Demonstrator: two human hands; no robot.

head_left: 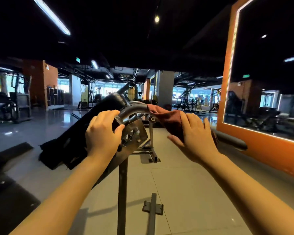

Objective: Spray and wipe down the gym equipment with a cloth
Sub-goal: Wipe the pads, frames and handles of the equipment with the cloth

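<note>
A metal gym bench frame stands in front of me, with a curved steel tube (134, 110) at its top and a black pad (85, 126) sloping down to the left. My left hand (103, 133) grips the near end of the tube, and a bit of dark red fabric shows under its thumb. A dark red cloth (166, 118) is draped over the tube's right end. My right hand (194, 134) holds that cloth, thumb under it and fingers over it. No spray bottle is in view.
The frame's upright post (122, 192) and floor bar (152, 212) stand on pale tiles below my arms. An orange-framed mirror (265, 92) lines the right wall, with a dark roller pad (231, 139) in front of it. Black mats (8, 167) and other machines lie to the left and behind.
</note>
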